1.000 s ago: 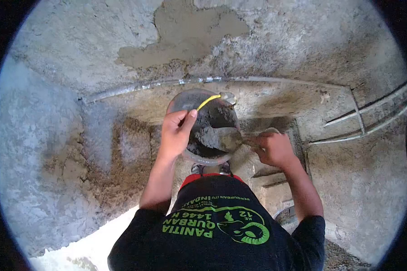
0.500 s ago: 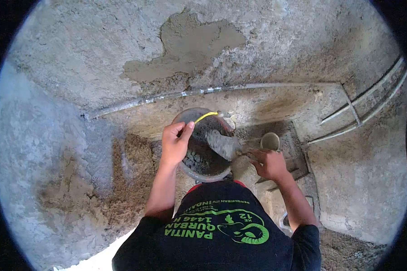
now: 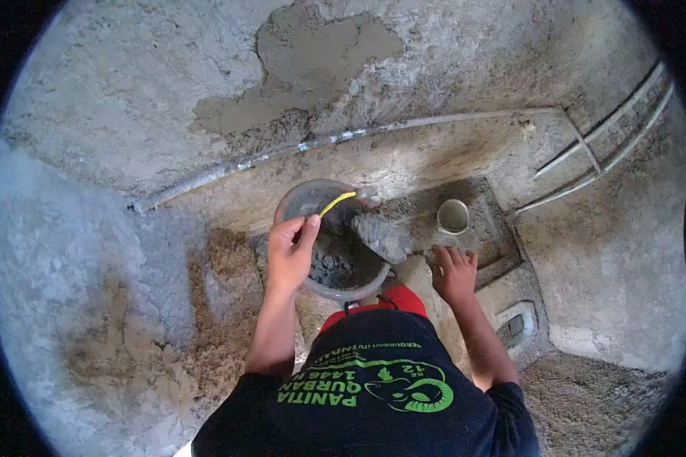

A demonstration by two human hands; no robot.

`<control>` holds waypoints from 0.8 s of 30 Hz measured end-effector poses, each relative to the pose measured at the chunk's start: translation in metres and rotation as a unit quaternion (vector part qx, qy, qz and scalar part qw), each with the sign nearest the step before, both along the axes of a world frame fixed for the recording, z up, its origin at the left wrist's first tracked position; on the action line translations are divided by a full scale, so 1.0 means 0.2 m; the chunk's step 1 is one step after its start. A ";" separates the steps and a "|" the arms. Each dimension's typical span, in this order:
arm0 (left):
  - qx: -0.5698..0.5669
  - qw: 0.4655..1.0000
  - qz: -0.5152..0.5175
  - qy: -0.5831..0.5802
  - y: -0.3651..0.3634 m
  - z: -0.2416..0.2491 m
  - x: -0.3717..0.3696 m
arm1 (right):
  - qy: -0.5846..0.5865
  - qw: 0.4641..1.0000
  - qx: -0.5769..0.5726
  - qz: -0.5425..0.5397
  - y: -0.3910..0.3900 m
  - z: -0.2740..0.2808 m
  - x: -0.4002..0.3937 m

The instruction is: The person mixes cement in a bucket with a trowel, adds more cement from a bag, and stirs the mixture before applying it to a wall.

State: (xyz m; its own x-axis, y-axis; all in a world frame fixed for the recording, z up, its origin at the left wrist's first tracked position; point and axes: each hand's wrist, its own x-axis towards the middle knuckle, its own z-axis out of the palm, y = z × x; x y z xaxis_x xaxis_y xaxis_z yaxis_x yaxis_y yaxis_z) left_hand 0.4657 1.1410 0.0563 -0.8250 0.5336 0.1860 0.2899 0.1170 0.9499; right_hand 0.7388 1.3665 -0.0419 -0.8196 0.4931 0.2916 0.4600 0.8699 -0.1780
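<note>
A round bucket with dark grey mortar inside stands in front of my body. My left hand is over its left side, thumb and fingers pinched on the lower end of a thin yellow strip that slants up to the far rim. A trowel loaded with grey mortar lies across the bucket's right side, its blade overhanging the rim. Right of the bucket, my right hand is closed at the trowel's handle end, and the fingers partly hide the grip.
A pale cup stands on a mortar-stained board beyond my right hand. Pipes run along the rough wall, under a wet mortar patch. A light rectangular object lies right of my right forearm.
The whole view has shifted slightly. The trowel has moved a little to the right relative to the bucket, and the fingers of my right hand look more raised. My left hand still holds the yellow strip.
</note>
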 end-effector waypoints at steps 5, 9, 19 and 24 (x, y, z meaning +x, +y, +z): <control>0.028 0.999 -0.004 -0.034 -0.02 -0.02 -0.01 | 0.056 0.994 0.006 0.099 0.17 0.08 -0.03; 0.035 0.996 0.044 -0.076 -0.01 0.09 0.04 | 0.151 0.963 0.087 0.206 0.31 0.25 -0.12; 0.098 0.982 0.128 -0.101 0.04 0.09 0.26 | 0.472 0.815 0.056 0.331 0.63 0.42 -0.41; 0.095 0.966 0.195 -0.142 0.00 0.01 0.36 | 0.600 0.682 -0.097 0.407 0.71 0.30 -0.76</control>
